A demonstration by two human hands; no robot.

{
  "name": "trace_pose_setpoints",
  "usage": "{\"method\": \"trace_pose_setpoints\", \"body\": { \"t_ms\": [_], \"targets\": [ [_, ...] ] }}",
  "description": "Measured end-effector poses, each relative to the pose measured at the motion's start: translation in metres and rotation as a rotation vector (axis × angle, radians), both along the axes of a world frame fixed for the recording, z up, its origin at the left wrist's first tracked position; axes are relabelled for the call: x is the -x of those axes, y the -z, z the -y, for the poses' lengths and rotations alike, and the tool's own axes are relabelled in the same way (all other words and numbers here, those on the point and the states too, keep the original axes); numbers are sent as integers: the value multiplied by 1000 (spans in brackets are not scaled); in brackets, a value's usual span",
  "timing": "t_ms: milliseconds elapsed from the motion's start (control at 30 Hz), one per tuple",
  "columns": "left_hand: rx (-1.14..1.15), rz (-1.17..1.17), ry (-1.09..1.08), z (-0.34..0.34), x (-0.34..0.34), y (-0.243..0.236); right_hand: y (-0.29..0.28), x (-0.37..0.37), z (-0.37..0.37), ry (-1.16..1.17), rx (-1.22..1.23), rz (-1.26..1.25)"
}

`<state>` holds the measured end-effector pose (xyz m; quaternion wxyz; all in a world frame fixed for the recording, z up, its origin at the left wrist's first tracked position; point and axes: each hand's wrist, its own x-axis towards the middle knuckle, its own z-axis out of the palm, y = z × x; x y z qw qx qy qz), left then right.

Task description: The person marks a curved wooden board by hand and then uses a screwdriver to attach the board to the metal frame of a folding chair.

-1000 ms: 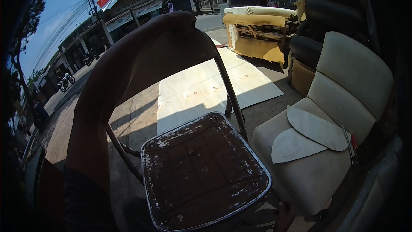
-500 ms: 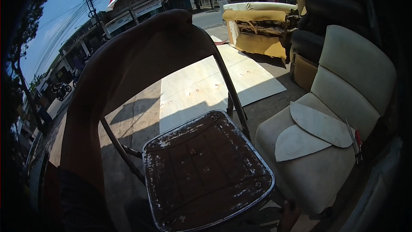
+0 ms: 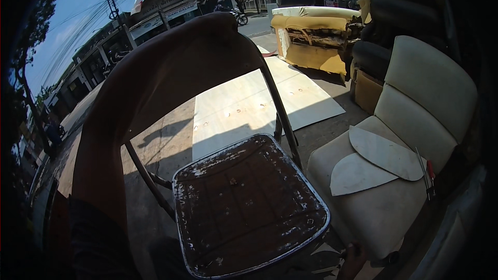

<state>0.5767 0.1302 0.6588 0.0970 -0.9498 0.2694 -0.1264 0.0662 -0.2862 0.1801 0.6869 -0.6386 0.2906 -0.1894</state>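
Observation:
In front of me stands a metal-framed folding chair with a worn dark seat (image 3: pixel 249 207), its pale rim scuffed and flaking. My left arm stretches up along the dark backrest (image 3: pixel 192 65), and my left hand (image 3: pixel 224 23) grips the top of it at the far corner. Low at the right, beside the seat's near corner, is my right hand (image 3: pixel 354 259) in shadow. Its fingers are curled, and what they hold is too dark to make out. Pale scraps (image 3: pixel 326 249) show close by it.
A cream padded seat (image 3: pixel 373 218) on the right bears two curved pale pieces (image 3: pixel 389 153) and a red-handled tool (image 3: pixel 430 170). Behind the chair a pale sheet (image 3: pixel 290 93) lies on the ground. Farther back are a torn yellow sofa frame (image 3: pixel 316 57) and a motorcycle (image 3: pixel 239 17).
The view has shifted slightly. My left hand keeps its place on the backrest, and my right hand has moved only a little. A motorcycle has come into view on the road.

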Motion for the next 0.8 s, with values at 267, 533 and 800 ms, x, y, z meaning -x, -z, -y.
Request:
{"method": "trace_pose_setpoints", "body": {
  "t_ms": [267,533,800],
  "targets": [
    [-302,63,-118,47,49,6,6,1,5,17,2,-28],
    [-225,116,-90,41,43,15,-5,0,1,17,16,-28],
    [-217,-2,-31,15,35,7,-2,-3,5,-20,60,-56]
  ]
}}
